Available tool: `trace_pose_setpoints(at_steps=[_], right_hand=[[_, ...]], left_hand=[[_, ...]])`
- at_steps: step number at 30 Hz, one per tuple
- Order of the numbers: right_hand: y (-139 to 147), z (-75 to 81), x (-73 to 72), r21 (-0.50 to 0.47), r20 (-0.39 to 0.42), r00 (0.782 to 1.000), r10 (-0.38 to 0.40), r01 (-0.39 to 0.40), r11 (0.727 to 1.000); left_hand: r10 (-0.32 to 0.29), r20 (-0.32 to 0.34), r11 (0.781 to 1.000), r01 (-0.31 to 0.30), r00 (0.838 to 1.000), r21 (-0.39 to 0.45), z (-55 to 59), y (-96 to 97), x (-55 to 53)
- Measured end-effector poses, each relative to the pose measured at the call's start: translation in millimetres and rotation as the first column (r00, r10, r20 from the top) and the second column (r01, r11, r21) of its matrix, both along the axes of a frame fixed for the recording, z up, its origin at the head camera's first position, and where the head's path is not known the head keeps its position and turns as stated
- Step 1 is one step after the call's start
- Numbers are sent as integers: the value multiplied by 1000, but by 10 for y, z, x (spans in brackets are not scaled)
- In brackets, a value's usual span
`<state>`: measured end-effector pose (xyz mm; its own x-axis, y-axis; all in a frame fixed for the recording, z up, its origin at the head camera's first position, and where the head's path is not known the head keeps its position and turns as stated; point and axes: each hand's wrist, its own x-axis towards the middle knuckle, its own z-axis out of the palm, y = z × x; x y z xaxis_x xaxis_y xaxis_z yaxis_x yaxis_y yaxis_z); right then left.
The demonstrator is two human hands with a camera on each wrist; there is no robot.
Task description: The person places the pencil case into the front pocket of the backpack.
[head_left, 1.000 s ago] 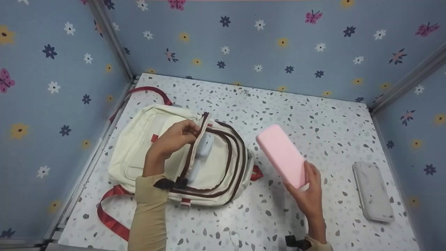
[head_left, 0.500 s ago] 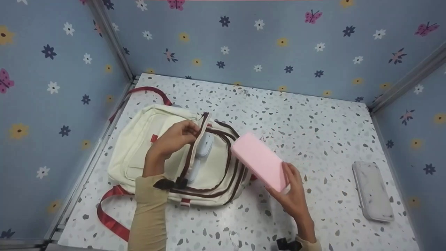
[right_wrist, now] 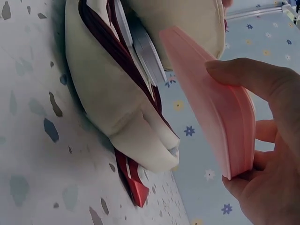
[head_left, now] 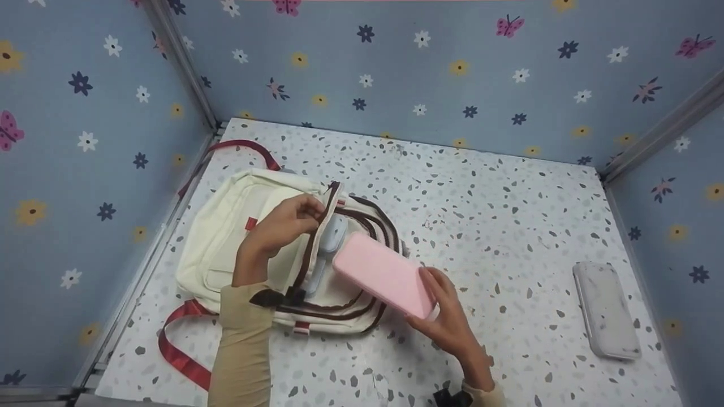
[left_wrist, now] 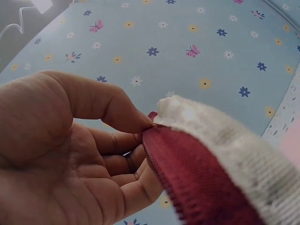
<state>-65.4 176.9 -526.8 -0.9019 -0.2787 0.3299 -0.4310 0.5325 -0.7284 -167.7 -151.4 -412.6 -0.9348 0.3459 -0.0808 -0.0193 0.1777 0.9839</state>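
A cream backpack (head_left: 220,254) with dark red zips lies on the table, its front pocket unzipped. My left hand (head_left: 285,223) pinches the pocket's zipped edge (left_wrist: 187,164) between thumb and fingers and lifts it. In my right hand (head_left: 447,316) is a pink rectangular case (head_left: 384,274), gripped by one end; its far end hangs over the pocket opening. Inside the pocket sit a pale blue case (head_left: 332,234) and another pale flat item (head_left: 315,277). The right wrist view shows my thumb on the top of the pink case (right_wrist: 211,103) and fingers beneath it.
A grey-white rectangular case (head_left: 606,311) lies at the table's right side. Red straps (head_left: 181,356) of the backpack trail to the left. Flower-patterned panels (head_left: 396,68) enclose the back and both sides of the speckled table (head_left: 498,215).
My right hand has carried the pink case leftward, from beside the backpack to over the open pocket, turning it flatter. The left hand keeps its place on the pocket edge.
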Motion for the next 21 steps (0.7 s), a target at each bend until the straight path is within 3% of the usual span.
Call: trace_pose_setpoints(at_steps=[21], right_hand=[[-369, -57, 14, 84, 25, 988, 154, -155, 984]], left_hand=[[-21, -2, 999, 21, 1000, 36, -26, 5, 0]])
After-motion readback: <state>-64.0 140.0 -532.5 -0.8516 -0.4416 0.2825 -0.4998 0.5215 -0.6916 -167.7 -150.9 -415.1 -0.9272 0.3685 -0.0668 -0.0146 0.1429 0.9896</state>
